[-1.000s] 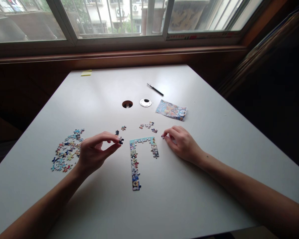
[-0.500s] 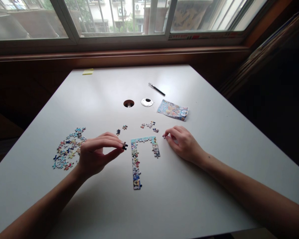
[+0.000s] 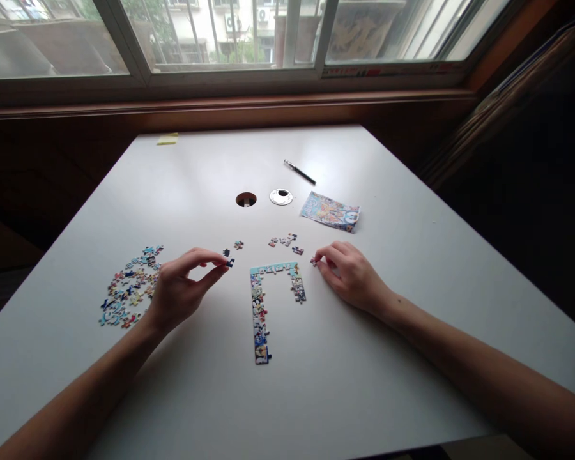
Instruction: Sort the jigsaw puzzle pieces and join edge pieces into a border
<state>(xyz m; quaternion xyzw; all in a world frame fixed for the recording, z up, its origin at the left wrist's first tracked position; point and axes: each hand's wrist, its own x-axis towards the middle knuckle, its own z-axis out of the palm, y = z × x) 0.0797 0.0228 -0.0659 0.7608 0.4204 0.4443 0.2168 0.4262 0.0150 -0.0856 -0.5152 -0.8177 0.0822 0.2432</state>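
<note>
Between thumb and fingertips, my left hand [image 3: 184, 281] pinches a dark jigsaw puzzle piece [image 3: 230, 262], close beside another loose piece on the table. My right hand [image 3: 347, 271] is closed on a small puzzle piece [image 3: 314, 261] at the table surface. Between the hands lies a partly joined puzzle border [image 3: 259, 313], with a long left side, a light-blue top edge and a short right side. Several loose pieces [image 3: 286, 241] lie beyond it. A pile of mixed pieces [image 3: 131, 281] spreads out left of my left hand, which partly hides it.
On the white table [image 3: 211, 396] lie a colourful picture sheet [image 3: 331, 211], a black pen [image 3: 300, 172] and a yellow sticky note [image 3: 167, 138]. A round hole [image 3: 246, 200] opens in the tabletop beside a silver disc [image 3: 281, 197]. A window stands behind the table.
My left hand has moved back and a little left with its puzzle piece, away from the joined border. My right hand stays at about the same spot, still pinching its piece.
</note>
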